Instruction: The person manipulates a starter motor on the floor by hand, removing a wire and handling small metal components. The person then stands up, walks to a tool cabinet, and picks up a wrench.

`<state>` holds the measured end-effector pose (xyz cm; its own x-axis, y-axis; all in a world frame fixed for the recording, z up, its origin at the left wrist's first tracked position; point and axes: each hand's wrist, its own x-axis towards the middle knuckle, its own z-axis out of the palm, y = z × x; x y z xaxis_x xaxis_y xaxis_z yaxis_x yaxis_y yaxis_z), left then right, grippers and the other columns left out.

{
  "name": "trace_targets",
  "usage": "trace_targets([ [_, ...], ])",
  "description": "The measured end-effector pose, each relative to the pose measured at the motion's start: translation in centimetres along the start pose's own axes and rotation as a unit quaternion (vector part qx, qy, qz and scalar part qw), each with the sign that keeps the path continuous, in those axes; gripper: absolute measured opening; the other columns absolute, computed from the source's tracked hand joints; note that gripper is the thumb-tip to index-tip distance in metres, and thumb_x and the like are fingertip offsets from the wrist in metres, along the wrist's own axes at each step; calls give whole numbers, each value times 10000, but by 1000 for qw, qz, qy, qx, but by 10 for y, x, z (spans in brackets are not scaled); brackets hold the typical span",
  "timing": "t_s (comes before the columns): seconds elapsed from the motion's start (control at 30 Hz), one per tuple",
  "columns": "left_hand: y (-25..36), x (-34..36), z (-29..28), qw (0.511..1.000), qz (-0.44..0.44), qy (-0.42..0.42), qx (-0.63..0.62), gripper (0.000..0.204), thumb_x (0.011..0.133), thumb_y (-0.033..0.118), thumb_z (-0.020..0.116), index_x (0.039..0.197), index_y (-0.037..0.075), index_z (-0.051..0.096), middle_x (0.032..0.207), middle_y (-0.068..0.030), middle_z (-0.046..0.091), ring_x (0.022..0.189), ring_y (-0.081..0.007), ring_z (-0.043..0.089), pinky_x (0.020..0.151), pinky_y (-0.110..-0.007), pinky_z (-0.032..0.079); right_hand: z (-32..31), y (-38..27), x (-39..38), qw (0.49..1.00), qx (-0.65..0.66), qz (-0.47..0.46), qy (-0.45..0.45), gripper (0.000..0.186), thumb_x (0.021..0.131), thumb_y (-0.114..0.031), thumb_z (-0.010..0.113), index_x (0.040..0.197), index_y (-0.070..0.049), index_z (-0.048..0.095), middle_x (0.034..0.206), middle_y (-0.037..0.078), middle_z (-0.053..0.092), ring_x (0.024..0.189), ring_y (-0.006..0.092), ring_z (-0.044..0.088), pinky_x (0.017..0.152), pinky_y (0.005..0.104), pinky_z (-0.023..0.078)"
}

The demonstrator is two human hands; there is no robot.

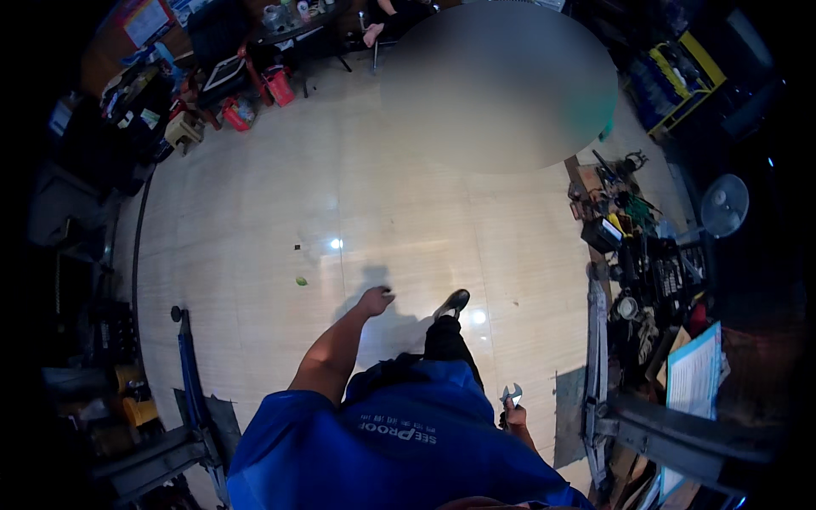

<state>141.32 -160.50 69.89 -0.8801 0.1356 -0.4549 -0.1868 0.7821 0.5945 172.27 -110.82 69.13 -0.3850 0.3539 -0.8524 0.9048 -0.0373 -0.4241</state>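
My right hand (516, 415) is low beside my body, wrapped round an adjustable wrench (512, 393) whose silver jaws point up and away from me. Ahead of my body on the left, my left hand (372, 302) is held out over the pale floor (255, 195). Its fingers are curled closed, with a small dark spot at their tips; what it is, if anything held, I cannot make out. One of my shoes (457, 301) shows below, stretched forward on the floor.
Grey lift arms stand at the left (193, 382) and right (597, 365). Tools and parts clutter the right side, near a fan (725, 206) and a yellow rack (693, 81). Far left are a stool (184, 129) and red bags (278, 86). A leaf (302, 280) lies on the floor.
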Motion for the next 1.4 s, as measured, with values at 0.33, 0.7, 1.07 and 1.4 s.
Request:
trace_targets([
  [0.33, -54, 2, -45, 914, -387, -17, -117, 369, 869, 395, 547, 988, 59, 642, 722, -85, 593, 620, -233, 586, 525, -429, 507, -61, -257, 140, 991, -112, -61, 36, 508, 845, -505, 598, 785, -3, 547, 515, 72, 504, 375, 184, 492, 363, 342, 420],
  [0.7, 69, 224, -64, 932, -329, -49, -142, 420, 849, 398, 569, 1051, 39, 647, 823, -150, 658, 631, -277, 627, 506, -407, 530, -75, -466, 245, 993, 26, -111, 9, 402, 869, -435, 596, 792, -49, 509, 518, 53, 490, 391, 178, 505, 351, 326, 434],
  [1.07, 186, 581, -145, 968, -216, -124, -31, 431, 854, 394, 582, 1114, 50, 598, 915, -115, 613, 770, -258, 586, 691, -419, 490, -101, -526, 238, 979, 2, 180, 97, 444, 771, -461, 695, 760, -38, 560, 552, 68, 530, 395, 183, 510, 372, 331, 444],
  [1.4, 432, 854, -127, 990, 29, -117, -78, 460, 844, 351, 617, 1165, 23, 583, 840, -133, 646, 688, -206, 610, 613, -324, 482, -97, -632, 298, 966, 148, 140, 161, 446, 830, -485, 632, 745, -59, 535, 526, 45, 490, 382, 157, 483, 358, 319, 443],
])
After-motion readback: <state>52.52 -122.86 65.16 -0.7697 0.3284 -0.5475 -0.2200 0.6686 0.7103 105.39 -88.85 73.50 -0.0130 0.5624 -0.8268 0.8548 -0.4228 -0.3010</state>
